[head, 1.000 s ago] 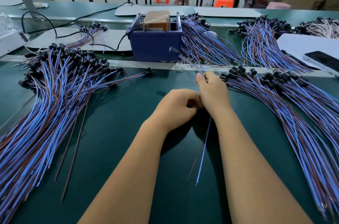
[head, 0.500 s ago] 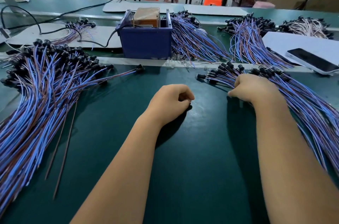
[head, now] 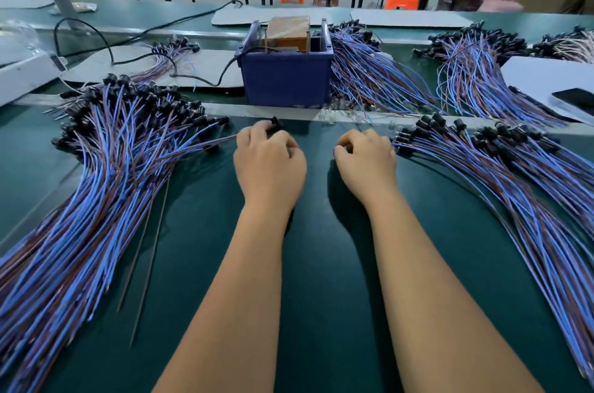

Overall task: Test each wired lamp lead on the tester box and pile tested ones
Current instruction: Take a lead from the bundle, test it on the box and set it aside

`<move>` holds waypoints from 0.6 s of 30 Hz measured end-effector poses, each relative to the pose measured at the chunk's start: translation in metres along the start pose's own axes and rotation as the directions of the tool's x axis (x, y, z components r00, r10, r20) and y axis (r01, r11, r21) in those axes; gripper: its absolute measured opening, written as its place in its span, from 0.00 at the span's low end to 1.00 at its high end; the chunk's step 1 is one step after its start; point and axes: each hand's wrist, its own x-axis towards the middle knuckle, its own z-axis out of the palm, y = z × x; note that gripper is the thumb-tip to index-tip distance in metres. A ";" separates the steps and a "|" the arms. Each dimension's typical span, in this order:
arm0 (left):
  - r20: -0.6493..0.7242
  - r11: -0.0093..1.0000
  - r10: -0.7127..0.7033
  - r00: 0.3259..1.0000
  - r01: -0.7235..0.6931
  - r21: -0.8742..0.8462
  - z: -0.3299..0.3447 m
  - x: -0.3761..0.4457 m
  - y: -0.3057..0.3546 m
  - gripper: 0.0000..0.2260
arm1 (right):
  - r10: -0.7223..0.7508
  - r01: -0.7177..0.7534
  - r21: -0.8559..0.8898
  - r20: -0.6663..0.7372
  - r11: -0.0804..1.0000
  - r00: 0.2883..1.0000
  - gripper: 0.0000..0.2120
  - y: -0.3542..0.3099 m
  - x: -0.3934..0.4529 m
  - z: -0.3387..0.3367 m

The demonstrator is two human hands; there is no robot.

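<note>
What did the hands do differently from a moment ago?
The left hand slid left to the edge of the big left pile and now holds a black lamp socket. The right hand came off the right pile toward the middle, fingers curled; whether it holds anything is unclear. The blue box and both piles stayed put.

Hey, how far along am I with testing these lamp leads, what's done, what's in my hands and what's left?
Done, it seems: the big left pile lies fanned out, presumably the tested ones. In hand: your left hand grips one lead by its black socket, in front of the blue tester box; your right hand sits curled beside the right pile. Left: that pile, plus more bundles behind.
</note>
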 end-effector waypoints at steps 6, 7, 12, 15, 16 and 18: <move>0.161 0.965 -0.256 0.953 0.241 0.103 -0.017 0.013 -0.024 0.12 | -0.062 0.062 0.001 0.012 0.998 0.998 0.09 0.001 -0.006 0.000; 0.157 0.966 -0.249 0.956 0.234 0.106 -0.017 0.012 -0.023 0.12 | -0.069 0.069 -0.013 0.010 0.998 0.998 0.09 0.000 -0.006 0.000; 0.039 0.976 -0.192 0.981 0.187 0.113 -0.017 0.011 -0.024 0.15 | -0.068 0.068 -0.003 0.019 0.998 0.998 0.09 0.001 -0.007 0.000; -0.042 0.977 -0.206 0.978 0.203 -0.070 -0.019 0.012 -0.026 0.17 | -0.066 0.066 -0.001 0.024 0.998 0.998 0.10 0.001 -0.007 -0.001; -0.051 0.976 -0.202 0.978 0.196 -0.099 -0.019 0.013 -0.027 0.16 | -0.065 0.065 -0.001 0.023 0.998 0.998 0.10 0.001 -0.007 -0.001; -0.063 0.979 -0.179 0.982 0.172 -0.108 -0.017 0.015 -0.029 0.14 | -0.061 0.061 0.003 0.019 0.998 0.998 0.10 0.000 -0.007 -0.001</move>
